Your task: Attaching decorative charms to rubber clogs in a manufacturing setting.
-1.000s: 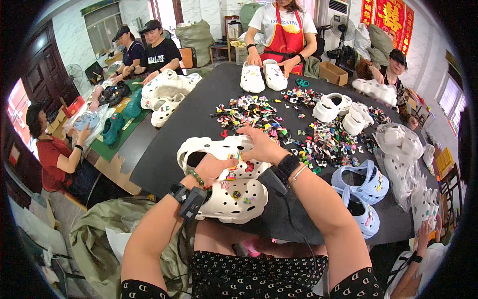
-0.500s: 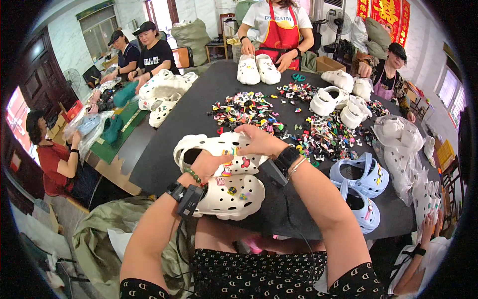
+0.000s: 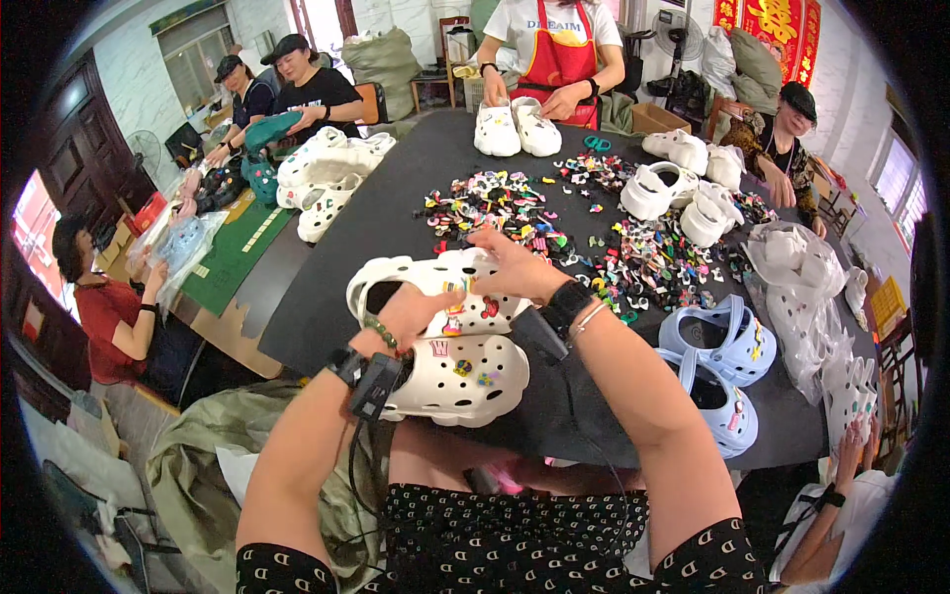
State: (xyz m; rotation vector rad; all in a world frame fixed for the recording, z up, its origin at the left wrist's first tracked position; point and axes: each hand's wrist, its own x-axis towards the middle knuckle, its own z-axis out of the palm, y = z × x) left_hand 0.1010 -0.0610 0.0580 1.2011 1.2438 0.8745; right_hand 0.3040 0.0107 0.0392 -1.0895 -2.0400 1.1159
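**Charms going onto a white clog, near edge of the bench**

Two white perforated clogs side by side at the near edge of the dark bench (image 3: 396, 188). Upper white clog (image 3: 435, 287) steadied by the left hand (image 3: 411, 312) — grip closed on its side, thumb over the top beside the coloured charms already seated there. Right hand (image 3: 515, 267) down on the toe of the same clog, fingers curled and pressing; whether a charm is pinched beneath them cannot be told. Lower white clog (image 3: 455, 381) lying free just below, touching the first, with a few charms already in its holes.

Step in hand, by the look of it: seating a charm into a hole of the upper clog. Next move likely calls for firm thumb pressure straight down, left grip bracing against it.

No bins or trays near the hands — loose charm pile (image 3: 505, 203) spread straight on the bench, just beyond the right hand. Pair of pale blue clogs (image 3: 727, 342) to the right, well apart. Clear bags of white clogs (image 3: 802, 267) at the far right edge.
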